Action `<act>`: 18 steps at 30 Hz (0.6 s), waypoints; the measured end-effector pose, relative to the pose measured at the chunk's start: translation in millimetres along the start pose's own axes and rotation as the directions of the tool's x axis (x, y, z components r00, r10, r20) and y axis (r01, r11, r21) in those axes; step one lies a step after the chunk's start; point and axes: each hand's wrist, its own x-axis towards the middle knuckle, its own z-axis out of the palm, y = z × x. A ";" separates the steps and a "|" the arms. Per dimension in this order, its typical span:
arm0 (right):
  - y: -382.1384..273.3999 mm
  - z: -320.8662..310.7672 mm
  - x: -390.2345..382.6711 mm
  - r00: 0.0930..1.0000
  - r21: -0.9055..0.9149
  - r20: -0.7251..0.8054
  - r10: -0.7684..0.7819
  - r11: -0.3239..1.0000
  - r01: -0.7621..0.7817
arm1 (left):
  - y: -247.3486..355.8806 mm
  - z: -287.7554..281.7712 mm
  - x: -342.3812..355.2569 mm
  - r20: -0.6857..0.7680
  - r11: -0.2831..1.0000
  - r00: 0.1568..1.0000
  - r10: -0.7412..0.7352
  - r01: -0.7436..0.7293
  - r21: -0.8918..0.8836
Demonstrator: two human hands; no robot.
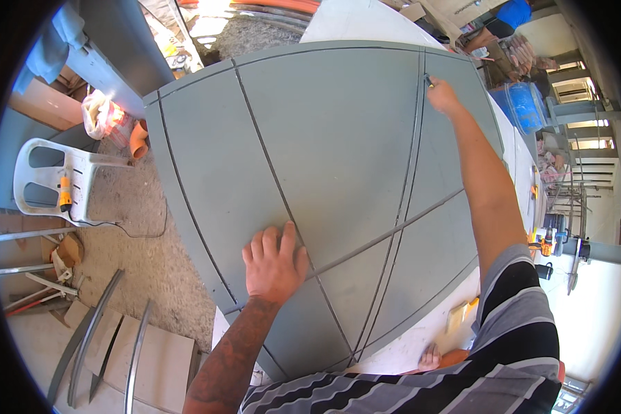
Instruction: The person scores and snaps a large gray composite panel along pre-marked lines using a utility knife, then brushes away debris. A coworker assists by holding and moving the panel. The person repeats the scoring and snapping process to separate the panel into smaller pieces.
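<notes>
A large grey panel (331, 138), crossed by dark straight grooves, lies before me. My left hand (274, 265) rests on its lower middle beside a groove, fingers apart and slightly bent, holding nothing. My right hand (443, 96) is reaching to the upper right of the panel, closed on a small, thin dark tool (430, 81) at the pair of parallel grooves near the far edge. The tool's tip is too small to make out clearly.
At left stand a white plastic chair (31, 176) with a yellow tool (65, 190), a sack (107, 117) and metal strips (138, 352). At right are a blue drum (524, 107) and power tools (547, 240). Bare toes (429, 355) show below the panel.
</notes>
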 end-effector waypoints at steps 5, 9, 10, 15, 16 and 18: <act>7.4 -5.2 -32.8 1.000 0.002 0.018 0.011 1.000 -0.011 | 1.8 -4.2 0.5 0.014 1.000 1.000 0.009 -0.008 -0.009; -2.2 -11.4 -56.7 0.997 -0.017 0.051 0.063 0.998 -0.062 | 2.0 -1.3 0.2 0.020 1.000 1.000 0.007 -0.006 -0.019; -11.1 -16.1 -62.4 0.994 -0.032 0.079 0.074 0.997 -0.072 | 1.2 -0.2 0.5 0.014 1.000 1.000 0.009 -0.009 -0.015; -24.6 -18.5 -100.5 0.984 0.044 0.139 0.111 0.992 -0.118 | 1.6 -1.8 -2.7 0.017 1.000 1.000 0.003 -0.003 -0.017; -18.9 -15.7 -103.6 0.988 0.065 0.120 0.093 0.993 -0.101 | 1.6 0.8 -2.4 0.002 1.000 1.000 0.009 -0.009 -0.023; -4.8 -8.5 -111.5 0.995 0.078 0.067 0.076 0.994 -0.081 | 1.6 2.2 -1.3 -0.008 1.000 1.000 0.020 -0.020 -0.021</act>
